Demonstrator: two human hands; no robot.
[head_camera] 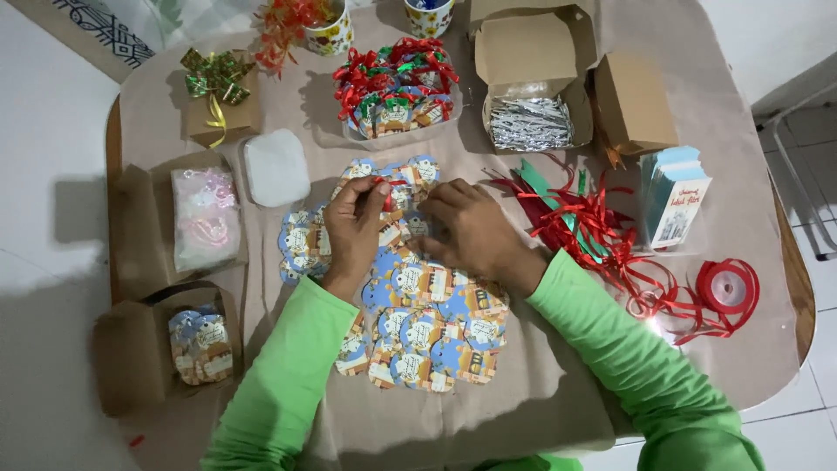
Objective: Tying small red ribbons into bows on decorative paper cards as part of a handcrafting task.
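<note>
Ribbon scrap (384, 187), red, pinched at fingertips of left hand (353, 228), held just above the far end of the paper tags (418, 305) spread on the worktop (540, 384).

Head view, looking down:
- Left hand closed in a pinch on the ribbon scrap; thumb and forefinger meet at its tip, pointing away from the body.
- Right hand (466, 228) palm down, fingers curled onto the tags just right of the left hand; cannot tell whether it grips one or only presses.
- Ribbon scrap lies ahead of the left fingertips and to the left of the right hand's fingers; left hand nearer, already on it. Long axis too small to judge.
- Tags: round-edged, blue and orange, overlapping in a loose sheet from between the wrists up past the fingers; too many and too overlapped for a firm count, several dozen at a guess.
- Counted elsewhere: one red ribbon spool (728, 288) at right edge, one tangle of loose red and green ribbon (593, 227) beside it, one clear tray of finished ribboned tags (397, 92), two mugs (331, 30) at the far edge.
- One open brown box of silver twist ties (530, 122), well apart from both hands.
</note>
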